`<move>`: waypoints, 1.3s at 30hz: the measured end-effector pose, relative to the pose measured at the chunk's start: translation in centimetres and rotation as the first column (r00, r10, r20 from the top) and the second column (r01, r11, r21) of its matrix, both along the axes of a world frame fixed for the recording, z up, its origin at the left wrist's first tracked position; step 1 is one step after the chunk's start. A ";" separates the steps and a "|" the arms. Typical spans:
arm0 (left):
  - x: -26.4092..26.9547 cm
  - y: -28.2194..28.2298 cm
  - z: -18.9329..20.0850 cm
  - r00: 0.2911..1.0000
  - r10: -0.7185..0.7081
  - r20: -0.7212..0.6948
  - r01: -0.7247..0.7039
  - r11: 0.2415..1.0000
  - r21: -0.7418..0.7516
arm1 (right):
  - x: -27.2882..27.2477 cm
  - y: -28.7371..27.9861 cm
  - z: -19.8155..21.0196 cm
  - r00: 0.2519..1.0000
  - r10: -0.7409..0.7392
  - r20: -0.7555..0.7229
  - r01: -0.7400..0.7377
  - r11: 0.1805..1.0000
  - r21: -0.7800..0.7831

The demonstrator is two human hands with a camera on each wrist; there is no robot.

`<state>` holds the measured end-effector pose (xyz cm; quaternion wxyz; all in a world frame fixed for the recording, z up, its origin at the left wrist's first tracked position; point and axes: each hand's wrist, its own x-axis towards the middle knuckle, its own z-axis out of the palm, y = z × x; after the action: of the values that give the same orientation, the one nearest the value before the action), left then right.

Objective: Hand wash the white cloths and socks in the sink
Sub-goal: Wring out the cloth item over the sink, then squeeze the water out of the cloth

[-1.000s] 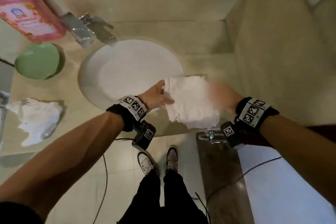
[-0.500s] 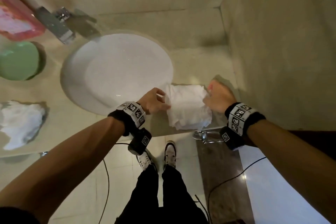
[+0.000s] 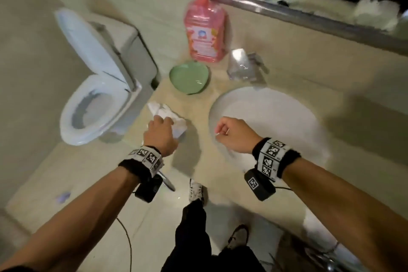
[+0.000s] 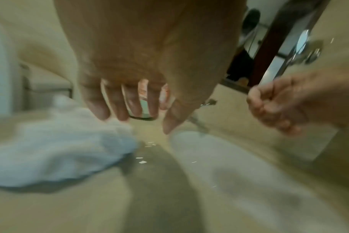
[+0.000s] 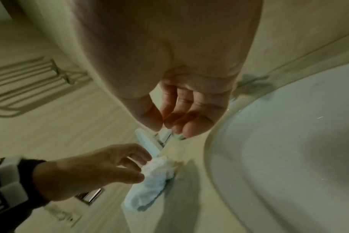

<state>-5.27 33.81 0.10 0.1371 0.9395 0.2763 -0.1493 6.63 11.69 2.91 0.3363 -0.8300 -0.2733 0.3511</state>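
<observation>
White cloths (image 3: 170, 117) lie crumpled on the surface left of the sink (image 3: 265, 112); the cloth held a second ago is gone from both hands. Left hand (image 3: 160, 137), fingers spread, reaches onto them; right hand (image 3: 234, 137) hangs loosely curled, empty. Next wash likely begins.

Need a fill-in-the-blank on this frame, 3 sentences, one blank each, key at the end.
1. The left hand reaches over a crumpled white cloth that lies on the ____ beside the sink.
2. The right hand holds ____.
3. The dish in front of the pink bottle is ____ in colour.

Missing words: counter; nothing; green
</observation>
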 end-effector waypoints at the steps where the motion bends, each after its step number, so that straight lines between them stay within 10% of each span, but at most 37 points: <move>1: -0.6 1.7 -0.8 0.998 0.032 -0.047 -0.030 0.998 0.049 | 0.0 2.4 -0.8 1.000 0.023 -0.016 -0.023 1.000 -0.012; 12: 2.0 7.8 -2.9 0.985 -0.167 0.044 0.173 0.940 -0.293 | 0.4 14.1 -6.6 0.964 0.249 0.095 -0.235 0.963 -0.132; 20: 5.8 12.3 0.6 0.911 0.353 0.214 -0.059 0.625 -0.778 | 3.3 13.8 -2.9 0.865 0.084 0.495 -0.105 0.994 0.014; 23: 6.8 14.1 1.4 0.994 0.035 0.102 0.033 0.802 -0.597 | 4.5 13.6 -1.1 0.777 0.087 0.624 -0.187 0.978 0.096; 26: 7.4 14.9 2.5 0.989 -0.139 0.039 0.137 0.813 -0.566 | 6.0 13.3 -0.5 0.814 0.096 0.573 -0.220 0.964 0.150; 31: 8.2 14.3 3.3 0.936 0.288 0.200 0.029 0.505 -0.863 | 6.8 13.1 -0.5 0.840 0.032 0.541 -0.149 0.973 0.174; 36: 8.8 14.6 4.2 0.908 0.380 0.175 -0.039 0.494 -0.869 | 6.9 13.4 1.7 0.795 -0.089 0.599 -0.231 0.870 0.435; 39: 9.2 14.2 5.0 0.875 0.413 0.253 0.024 0.484 -0.875 | 7.1 14.0 3.0 0.931 -0.024 0.364 -0.142 0.895 0.423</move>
<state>3.96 47.99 5.09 0.6573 0.7150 0.2355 -0.0370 13.71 25.65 5.88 0.4491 -0.7730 -0.4281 0.1321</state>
